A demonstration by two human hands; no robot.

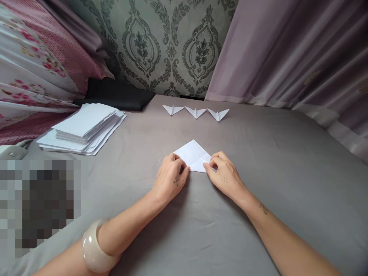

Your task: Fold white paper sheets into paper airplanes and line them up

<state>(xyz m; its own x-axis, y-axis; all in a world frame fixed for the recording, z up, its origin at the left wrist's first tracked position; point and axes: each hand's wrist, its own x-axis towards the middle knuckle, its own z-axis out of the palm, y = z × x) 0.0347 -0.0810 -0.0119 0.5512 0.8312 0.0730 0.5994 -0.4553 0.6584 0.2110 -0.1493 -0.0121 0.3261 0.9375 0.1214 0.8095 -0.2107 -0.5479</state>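
Note:
Between my hands lies a white sheet of paper [194,154], folded to a triangle with its tip pointing away from me. My left hand [171,174] pinches its left corner, the thumb near the front edge. At the right corner, my right hand [224,174] grips the paper between thumb and fingers. A faint crease runs across the paper's surface. Both corners are partly hidden under my fingers.
Three folded paper planes [195,112] stand in a row farther back on the grey cloth [258,153]. A stack of white paper [86,122] sits at the left, before a black cloth [117,94]. Curtains [276,50] hang at the right. A blurred patch covers the lower left.

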